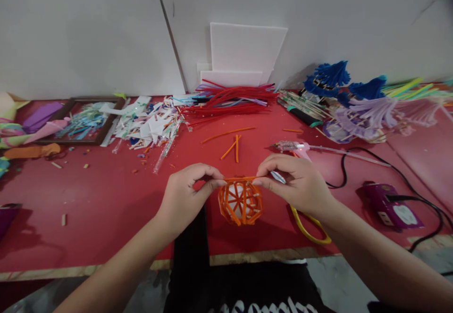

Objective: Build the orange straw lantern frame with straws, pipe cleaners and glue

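An orange pipe cleaner (239, 179) stretches level between both hands. My left hand (193, 194) pinches one end between thumb and fingertips, and my right hand (292, 180) pinches the other, also with a small silvery object by its fingers that I cannot make out. Just below the strip, a round openwork orange frame (238, 204) with a white part inside sits on the red table (116, 209). Beyond the hands lie loose orange pieces (237, 149). Yellow scissor-like handles (311, 228) show beneath my right hand.
A pink glue gun (297, 148) lies beyond my right hand, its black cord running right to a purple box (392, 207). Red pipe cleaners (230, 101), white scraps (152, 127), a brown frame (67, 108) and blue and lilac fan shapes (368, 110) line the back.
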Motion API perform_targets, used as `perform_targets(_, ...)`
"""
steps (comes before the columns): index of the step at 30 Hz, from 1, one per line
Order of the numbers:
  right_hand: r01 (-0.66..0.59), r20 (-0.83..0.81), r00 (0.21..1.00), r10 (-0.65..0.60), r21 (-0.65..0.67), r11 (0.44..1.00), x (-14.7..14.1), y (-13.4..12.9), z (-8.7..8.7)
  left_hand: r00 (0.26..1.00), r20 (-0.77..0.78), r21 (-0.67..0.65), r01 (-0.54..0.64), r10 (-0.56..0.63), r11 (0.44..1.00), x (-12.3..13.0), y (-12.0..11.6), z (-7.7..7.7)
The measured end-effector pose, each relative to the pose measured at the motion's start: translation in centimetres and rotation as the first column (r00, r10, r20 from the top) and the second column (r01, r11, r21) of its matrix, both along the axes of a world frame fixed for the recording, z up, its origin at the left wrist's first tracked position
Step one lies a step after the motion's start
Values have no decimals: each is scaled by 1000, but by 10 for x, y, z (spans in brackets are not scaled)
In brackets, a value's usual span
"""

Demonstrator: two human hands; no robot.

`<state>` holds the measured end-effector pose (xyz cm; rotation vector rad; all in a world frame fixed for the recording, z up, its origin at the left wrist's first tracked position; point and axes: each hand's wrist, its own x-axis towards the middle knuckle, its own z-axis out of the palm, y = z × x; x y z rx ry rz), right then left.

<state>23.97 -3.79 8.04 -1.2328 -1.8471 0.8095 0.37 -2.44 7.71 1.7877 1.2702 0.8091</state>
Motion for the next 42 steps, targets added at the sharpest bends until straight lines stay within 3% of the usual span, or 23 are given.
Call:
perform_targets(4, -21, 7, 1000, 21, -25, 999, 6, -9, 1, 997, -55, -41, 51, -54, 998, -2, -3, 3)
perform_targets(8, 38, 20, 999, -36, -82, 996, 10, -19, -1, 988, -59, -157, 131, -141, 979, -5, -7, -2)
perform_targets(14, 51, -111, 989, -97, -358, 932, 9, -34, -11, 979, -101, -232, 150, -177, 961, -5, -12, -4)
perform_targets(18, 39, -186, 973, -136, -447, 893, 7, -37, -16, 975, -122, -236, 153, -186, 960, -3, -11, -2)
perform_targets(27, 41, -193, 967, -167, -527, 849, 6, -37, -22, 972, -101, -355, 163, -211, 920, -1, -7, 0)
perform_targets(42, 31, -188, 968, -165, -564, 825, 6, -32, -26, 977, 4, -461, 191, -214, 866, -1, -11, -1)
